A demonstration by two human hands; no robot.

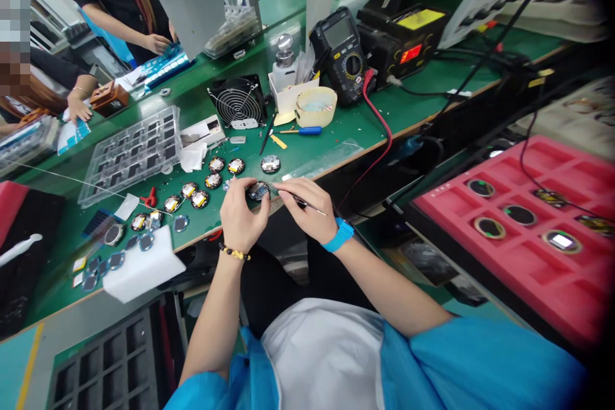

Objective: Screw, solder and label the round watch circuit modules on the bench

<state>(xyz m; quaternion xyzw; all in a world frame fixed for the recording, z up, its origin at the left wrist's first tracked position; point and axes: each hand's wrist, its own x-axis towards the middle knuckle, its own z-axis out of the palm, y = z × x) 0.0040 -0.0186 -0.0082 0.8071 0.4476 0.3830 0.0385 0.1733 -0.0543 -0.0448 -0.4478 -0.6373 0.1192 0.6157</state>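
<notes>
here, in the head view, a person's left hand [244, 214] grips a round circuit module [259, 191] between thumb and fingers near the center of the frame, over the bench's front edge. just beside it, the right hand [310, 208], a blue wristband [339, 235] below it, pinches a slim metal tool [310, 205]; whether its tip meets the module cannot be told. more round modules [199, 198] lie on the green bench [52, 295], left of center, near a white sheet [148, 272]. a fan [237, 102] and a multimeter [339, 54] stand at upper center, a red tray [446, 205] holds round parts at right, and a co-worker's hand [78, 107] rests at upper left.
</notes>
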